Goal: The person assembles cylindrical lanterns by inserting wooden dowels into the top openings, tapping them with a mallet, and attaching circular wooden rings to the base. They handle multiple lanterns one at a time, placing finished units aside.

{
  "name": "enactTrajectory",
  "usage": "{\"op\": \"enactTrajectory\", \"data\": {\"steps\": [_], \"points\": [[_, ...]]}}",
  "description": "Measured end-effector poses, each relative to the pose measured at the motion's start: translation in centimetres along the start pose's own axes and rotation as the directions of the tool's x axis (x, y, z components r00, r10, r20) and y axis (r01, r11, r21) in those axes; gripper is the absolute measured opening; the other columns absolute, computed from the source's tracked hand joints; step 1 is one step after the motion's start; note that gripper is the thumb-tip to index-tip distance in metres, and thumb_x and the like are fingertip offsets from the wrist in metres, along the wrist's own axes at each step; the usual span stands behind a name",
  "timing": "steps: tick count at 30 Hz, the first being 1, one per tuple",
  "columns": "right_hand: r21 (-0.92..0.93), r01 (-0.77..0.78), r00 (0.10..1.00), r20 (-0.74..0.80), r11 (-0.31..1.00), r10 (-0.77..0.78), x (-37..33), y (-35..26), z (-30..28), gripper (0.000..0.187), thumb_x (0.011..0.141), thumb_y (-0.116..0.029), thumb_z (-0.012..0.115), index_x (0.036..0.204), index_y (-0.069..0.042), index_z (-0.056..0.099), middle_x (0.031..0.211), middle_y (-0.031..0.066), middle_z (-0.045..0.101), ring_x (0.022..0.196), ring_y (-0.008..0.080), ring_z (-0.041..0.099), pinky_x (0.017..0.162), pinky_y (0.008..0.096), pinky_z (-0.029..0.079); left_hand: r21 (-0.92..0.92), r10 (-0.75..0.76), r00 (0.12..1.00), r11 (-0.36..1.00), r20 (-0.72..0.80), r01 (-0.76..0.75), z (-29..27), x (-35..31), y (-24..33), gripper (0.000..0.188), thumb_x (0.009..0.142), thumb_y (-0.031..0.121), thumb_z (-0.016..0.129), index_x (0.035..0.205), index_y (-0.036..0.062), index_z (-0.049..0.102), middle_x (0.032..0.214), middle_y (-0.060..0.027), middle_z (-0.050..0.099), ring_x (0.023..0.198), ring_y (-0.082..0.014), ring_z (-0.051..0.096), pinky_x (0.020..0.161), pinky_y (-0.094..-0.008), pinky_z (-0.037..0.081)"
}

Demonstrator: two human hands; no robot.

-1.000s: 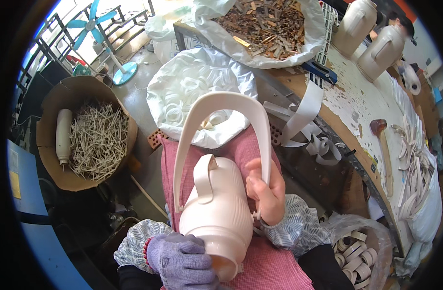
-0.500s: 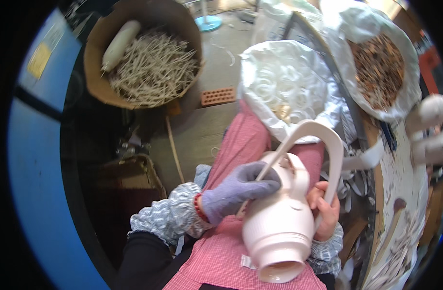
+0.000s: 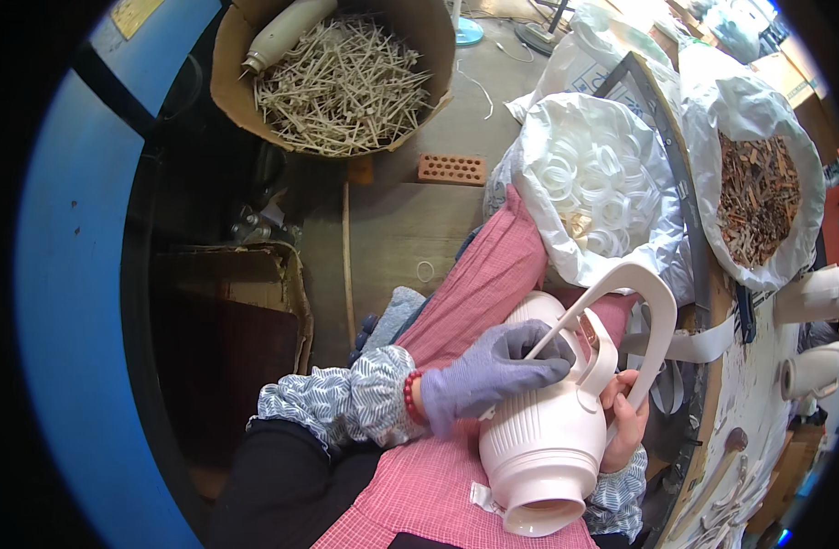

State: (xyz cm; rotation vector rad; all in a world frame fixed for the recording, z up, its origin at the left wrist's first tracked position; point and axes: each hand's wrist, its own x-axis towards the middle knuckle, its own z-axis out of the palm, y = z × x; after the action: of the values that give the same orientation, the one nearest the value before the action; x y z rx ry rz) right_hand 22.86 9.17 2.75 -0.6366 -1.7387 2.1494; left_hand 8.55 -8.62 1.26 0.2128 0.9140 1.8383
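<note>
A pale pink ceramic jug [image 3: 549, 437] with ribbed sides lies tilted on my lap, its hollow base facing me. A long arched handle [image 3: 646, 302] loops over its top. My left hand [image 3: 494, 371], in a grey-purple glove, rests across the jug's upper body near the neck and grips it. My right hand [image 3: 626, 423], bare, clasps the jug's far side by the small side handle. A red-checked apron [image 3: 479, 284] covers my knees beneath the jug.
A cardboard box [image 3: 337, 78] of pale sticks sits on the floor at the top. A plastic bag of white rings [image 3: 598, 188] lies beside my knee, another bag of brown scraps [image 3: 758, 197] to the right. A brick [image 3: 451, 169] lies on the floor. Workbench with jugs [image 3: 813, 297] at right.
My head has swung left, so the view shifted. The jug has turned on my lap, and my gloved left hand moved from its base up to its neck.
</note>
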Motion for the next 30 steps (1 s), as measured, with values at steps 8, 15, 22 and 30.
{"op": "enactTrajectory", "data": {"steps": [8, 15, 22, 30], "points": [[0.002, 0.025, 1.0, -0.014, 1.0, -0.025, 0.7, -0.2, 1.0, 0.031, 0.086, -0.015, 0.053, 0.111, 0.003, 0.048, 0.079, 0.0051, 0.049, 0.076, 0.0126, 0.046, 0.072, 0.0252, 0.04, 0.083, 0.127, 0.991, 0.989, -0.028, -0.125, -0.4, 0.3, 0.0, 0.018, 0.091, 0.02, 0.067, 0.099, 0.0037, 0.065, 0.095, -0.0008, 0.062, 0.088, -0.007, 0.055, 0.08, -0.0224, 0.045], [0.009, 0.029, 0.988, -0.15, 1.0, -0.027, 2.8, 2.7, -2.1, 0.027, 0.088, -0.017, 0.052, 0.11, -0.003, 0.049, 0.08, 0.0038, 0.049, 0.07, 0.0112, 0.044, 0.062, 0.024, 0.038, 0.3, 0.646, 0.763, 0.72, 0.039, -0.625, 1.1, 2.7, -1.0, 0.023, 0.088, 0.019, 0.067, 0.1, -0.0003, 0.064, 0.094, -0.0099, 0.06, 0.085, -0.0186, 0.059, 0.079, -0.0308, 0.047], [-0.085, -0.045, 0.998, 0.031, 0.995, 0.048, 6.7, 3.5, 1.1, 0.025, 0.091, -0.027, 0.053, 0.107, -0.008, 0.049, 0.08, 0.0018, 0.05, 0.067, 0.0113, 0.044, 0.06, 0.0252, 0.037, 0.052, 0.837, 0.543, 0.541, 0.064, -0.84, -2.4, 1.5, 3.7, 0.024, 0.088, 0.011, 0.068, 0.108, -0.0011, 0.064, 0.113, -0.0112, 0.061, 0.107, -0.0198, 0.057, 0.093, -0.0327, 0.044], [-0.088, -0.049, 0.986, 0.157, 0.995, 0.062, 9.5, 2.9, 3.0, 0.026, 0.094, -0.038, 0.055, 0.103, -0.014, 0.05, 0.08, -0.0004, 0.051, 0.064, 0.0115, 0.044, 0.056, 0.0267, 0.036, 0.001, 0.784, 0.568, 0.586, 0.248, -0.81, -8.2, -0.9, 7.0, 0.028, 0.088, 0.017, 0.064, 0.109, -0.0002, 0.066, 0.121, -0.0135, 0.057, 0.117, -0.0226, 0.051, 0.103, -0.0361, 0.038]]}}
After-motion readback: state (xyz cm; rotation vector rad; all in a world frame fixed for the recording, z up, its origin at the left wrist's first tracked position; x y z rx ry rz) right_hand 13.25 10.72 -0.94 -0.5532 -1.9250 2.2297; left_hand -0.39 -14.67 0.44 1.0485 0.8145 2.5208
